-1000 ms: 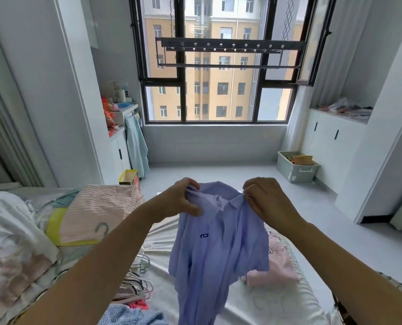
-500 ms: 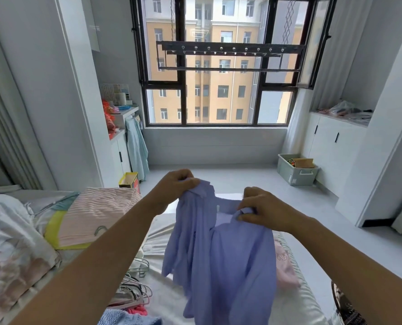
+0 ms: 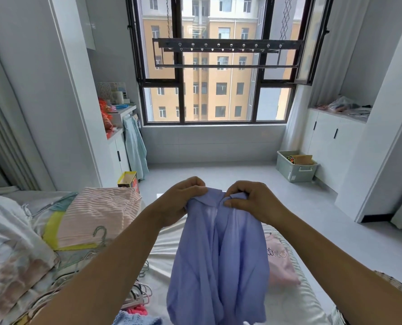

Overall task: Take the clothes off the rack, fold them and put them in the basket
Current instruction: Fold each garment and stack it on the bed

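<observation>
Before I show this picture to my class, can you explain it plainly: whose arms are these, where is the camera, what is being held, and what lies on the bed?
There is no machine here. A person wears a wide-angle camera on the head, looking forward and down, so the two bare arms are their own. Both hands, the left hand and the right hand, pinch the top of a lilac-blue shirt, which hangs down over the bed. On the bed lie a pink garment behind the shirt, a pink striped cloth to the left, and a heap of wire hangers. By the window hangs an empty drying rack.
</observation>
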`<state>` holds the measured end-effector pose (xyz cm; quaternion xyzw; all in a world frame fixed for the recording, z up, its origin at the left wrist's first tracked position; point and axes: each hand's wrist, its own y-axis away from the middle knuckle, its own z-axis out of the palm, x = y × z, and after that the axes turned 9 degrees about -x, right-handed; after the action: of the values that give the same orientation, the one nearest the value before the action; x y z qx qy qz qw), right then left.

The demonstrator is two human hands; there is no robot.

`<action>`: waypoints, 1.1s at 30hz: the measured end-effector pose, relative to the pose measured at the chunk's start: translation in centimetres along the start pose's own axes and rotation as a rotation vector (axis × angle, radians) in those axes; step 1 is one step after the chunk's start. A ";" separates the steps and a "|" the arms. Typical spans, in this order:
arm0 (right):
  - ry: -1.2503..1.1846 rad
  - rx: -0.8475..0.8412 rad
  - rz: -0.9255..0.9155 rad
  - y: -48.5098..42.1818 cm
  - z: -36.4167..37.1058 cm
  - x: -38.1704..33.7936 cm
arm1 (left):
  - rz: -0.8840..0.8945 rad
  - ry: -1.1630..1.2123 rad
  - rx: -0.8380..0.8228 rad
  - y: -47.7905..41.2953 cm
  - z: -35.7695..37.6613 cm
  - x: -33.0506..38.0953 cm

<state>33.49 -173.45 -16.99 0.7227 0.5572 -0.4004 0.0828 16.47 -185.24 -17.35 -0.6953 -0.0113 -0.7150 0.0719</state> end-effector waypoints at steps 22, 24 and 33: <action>-0.044 -0.033 0.109 -0.1 1.4 0.6 | -0.063 -0.068 0.037 0.3 0.2 -0.9; -0.038 -0.053 0.113 0.1 1.6 0.5 | -0.080 -0.094 0.007 0.3 0.3 -0.8; 0.117 -0.177 0.184 0.5 1.0 0.4 | -0.051 -0.094 0.002 0.2 0.6 -1.1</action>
<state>33.42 -173.93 -18.05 0.7829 0.5255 -0.2976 0.1499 17.14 -185.31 -18.43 -0.7274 -0.0329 -0.6833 0.0537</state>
